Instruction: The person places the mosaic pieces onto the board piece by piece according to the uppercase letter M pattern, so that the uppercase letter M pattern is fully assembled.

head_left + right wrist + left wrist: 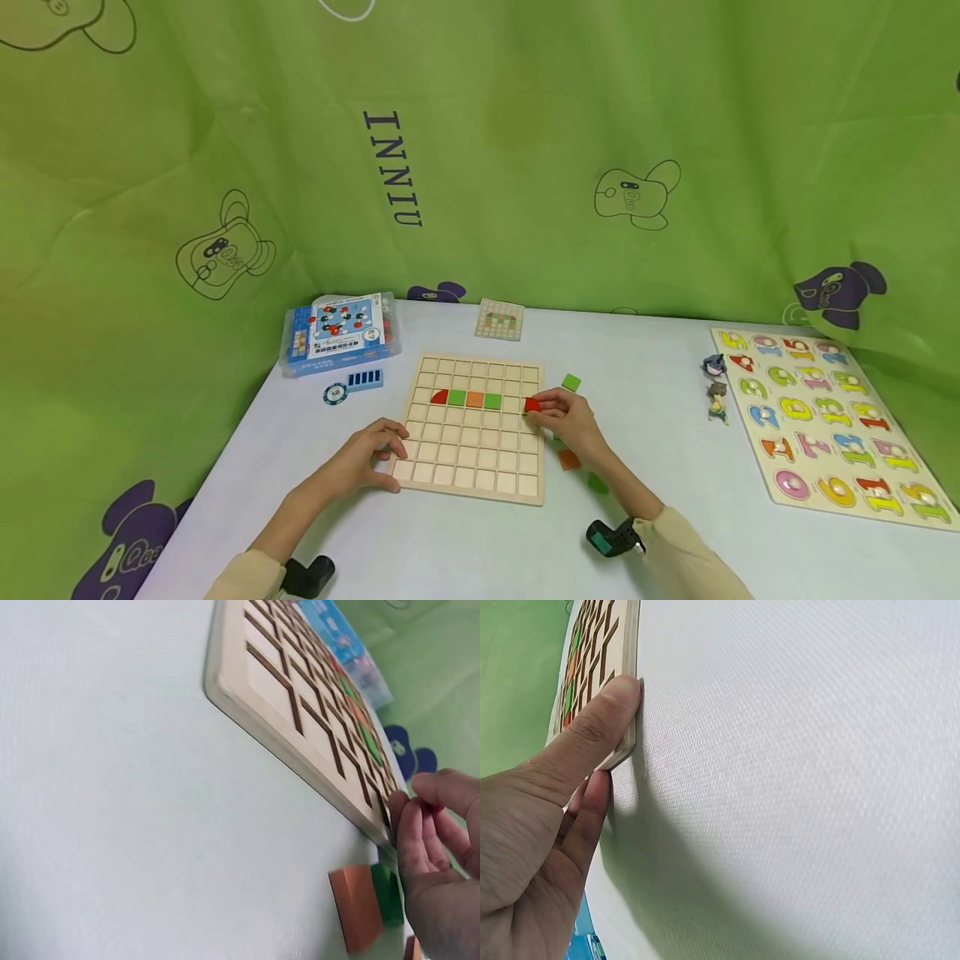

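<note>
At the centre of a pale table (pixel 660 417) draped behind in green cloth lies a wooden grid board (pixel 472 429) of square cells. In its third row sit four pieces side by side: a red quarter-round, a green square, an orange square and a green square.

The right hand (pixel 566 421) rests at the board's 3 o'clock edge, its fingertips pinching a red piece (pixel 532 405) over the last cell of that same row. The right wrist view shows the curled fingers (pixel 420 832) against the board's rim. The left hand (pixel 375 454) lies at the board's 8 o'clock corner, thumb (pixel 604 724) pressed flat along the edge and fingers loosely bent, gripping nothing.

Loose pieces lie just beside the right hand: a green square (pixel 572 382) at 1 o'clock of the board, an orange square (pixel 568 459) and another green piece (pixel 597 482) at 4 o'clock.

At 12 o'clock sits a small pattern card (pixel 499 319). At 10 o'clock stand a blue boxed set (pixel 339 332), a blue block (pixel 365 379) and a round chip (pixel 335 393). Well apart at 3 o'clock lie two small figurines (pixel 716 387) and a number puzzle board (pixel 832 421).
</note>
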The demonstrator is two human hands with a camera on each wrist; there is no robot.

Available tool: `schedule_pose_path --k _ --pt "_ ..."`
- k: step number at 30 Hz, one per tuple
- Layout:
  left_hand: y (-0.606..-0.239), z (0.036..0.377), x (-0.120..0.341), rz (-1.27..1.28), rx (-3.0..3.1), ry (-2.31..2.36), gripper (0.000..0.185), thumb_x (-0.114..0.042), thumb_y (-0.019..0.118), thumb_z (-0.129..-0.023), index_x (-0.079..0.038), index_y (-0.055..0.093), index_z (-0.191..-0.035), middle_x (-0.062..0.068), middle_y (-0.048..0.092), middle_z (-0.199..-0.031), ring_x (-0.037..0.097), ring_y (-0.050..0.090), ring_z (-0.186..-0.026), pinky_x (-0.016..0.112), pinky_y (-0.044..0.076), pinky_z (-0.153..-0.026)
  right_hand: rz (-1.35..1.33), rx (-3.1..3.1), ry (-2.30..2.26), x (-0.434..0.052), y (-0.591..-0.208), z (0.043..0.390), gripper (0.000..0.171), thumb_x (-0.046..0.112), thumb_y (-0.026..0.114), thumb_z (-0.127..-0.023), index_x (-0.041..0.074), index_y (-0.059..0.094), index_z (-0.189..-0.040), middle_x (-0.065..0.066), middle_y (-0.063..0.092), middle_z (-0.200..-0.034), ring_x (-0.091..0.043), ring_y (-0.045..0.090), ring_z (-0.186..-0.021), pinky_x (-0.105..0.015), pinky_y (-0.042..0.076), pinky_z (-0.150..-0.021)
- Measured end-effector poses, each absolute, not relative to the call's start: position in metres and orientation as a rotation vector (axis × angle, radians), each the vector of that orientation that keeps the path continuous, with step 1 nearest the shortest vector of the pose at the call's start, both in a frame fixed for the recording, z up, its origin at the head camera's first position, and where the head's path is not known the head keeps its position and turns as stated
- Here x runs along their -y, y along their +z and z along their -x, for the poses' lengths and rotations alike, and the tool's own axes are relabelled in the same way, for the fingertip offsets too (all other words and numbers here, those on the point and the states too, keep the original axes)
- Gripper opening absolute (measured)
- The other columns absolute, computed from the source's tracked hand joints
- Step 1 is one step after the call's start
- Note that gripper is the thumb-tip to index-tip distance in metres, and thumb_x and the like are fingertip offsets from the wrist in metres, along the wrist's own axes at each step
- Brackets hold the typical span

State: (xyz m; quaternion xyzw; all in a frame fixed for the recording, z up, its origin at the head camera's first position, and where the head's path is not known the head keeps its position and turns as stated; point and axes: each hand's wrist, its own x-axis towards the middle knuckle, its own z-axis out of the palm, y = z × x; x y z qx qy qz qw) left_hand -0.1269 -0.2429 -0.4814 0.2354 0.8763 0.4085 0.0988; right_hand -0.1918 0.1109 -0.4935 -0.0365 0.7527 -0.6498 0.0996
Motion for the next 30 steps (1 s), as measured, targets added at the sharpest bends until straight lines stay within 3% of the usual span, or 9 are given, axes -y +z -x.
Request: schedule_pose_path --k 8,19,30 --pt "-0.48 0.126 0.243 -0.685 -2.598 1.21 0.033 -0.009 0.086 -0.066 -0.006 0.062 -0.089 0.015 0.052 -0.122 0.035 0.05 -0.113 0.033 0.053 -0.084 0.235 -2.412 -1.814 -0.097 -0.497 0.198 0.025 0.001 0.075 -0.08 -0.005 0.066 -0.103 -0.013 0.065 -0.09 -0.015 0.062 -0.076 -0.016 0.051 -0.066" --pt "-0.482 0.127 0.243 -0.663 -2.589 1.219 0.033 -0.009 0.086 -0.066 -0.007 0.062 -0.089 0.014 0.052 -0.123 0.034 0.049 -0.113 0.033 0.053 -0.084 0.366 -2.734 -1.544 -0.082 -0.495 0.207 0.019 0.0 0.08 -0.074 -0.001 0.071 -0.09 -0.003 0.063 -0.072 -0.01 0.052 -0.059 -0.017 0.043 -0.054" --pt "-0.48 0.126 0.242 -0.676 -2.587 1.217 0.033 -0.007 0.086 -0.066 -0.005 0.062 -0.089 0.016 0.051 -0.123 0.035 0.05 -0.113 0.032 0.053 -0.084 0.322 -2.721 -1.541 -0.08 -0.492 0.206 0.024 -0.002 0.082 -0.07 -0.002 0.069 -0.09 -0.004 0.066 -0.076 -0.012 0.052 -0.06 -0.018 0.043 -0.054"
